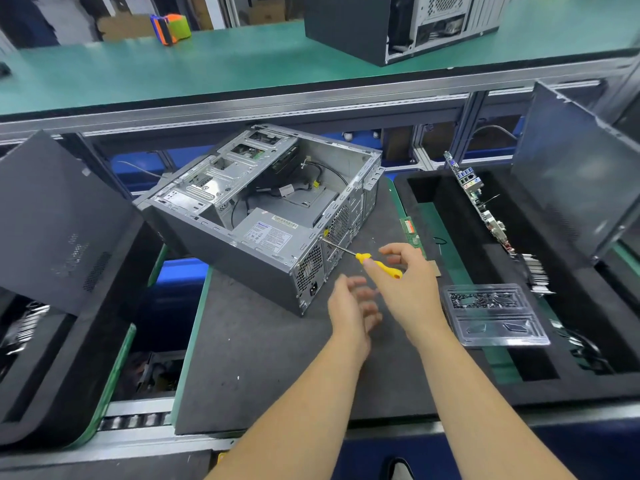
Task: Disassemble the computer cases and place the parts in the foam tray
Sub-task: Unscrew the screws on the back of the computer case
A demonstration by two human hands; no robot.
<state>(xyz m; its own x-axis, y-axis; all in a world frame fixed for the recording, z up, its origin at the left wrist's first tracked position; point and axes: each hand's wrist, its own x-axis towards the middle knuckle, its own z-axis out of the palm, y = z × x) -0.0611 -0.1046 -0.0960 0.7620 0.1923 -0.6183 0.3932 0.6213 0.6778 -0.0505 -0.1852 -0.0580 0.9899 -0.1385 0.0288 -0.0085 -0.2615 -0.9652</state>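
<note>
— What surrounds the station? A long green-topped bench (214, 67) runs across the upper part of the view, edged with an aluminium rail (242, 109); an orange-and-green object (172, 28) rests near its far edge, blurred; cardboard boxes (124, 27) stand behind it.

— And lower down? A dark grey mat (263, 368) with a green border covers the work surface; blue bins (180, 282) show in the gaps beneath it; metal rollers (135, 420) line the near edge on the left; light falls evenly from overhead, its source out of frame.
</note>
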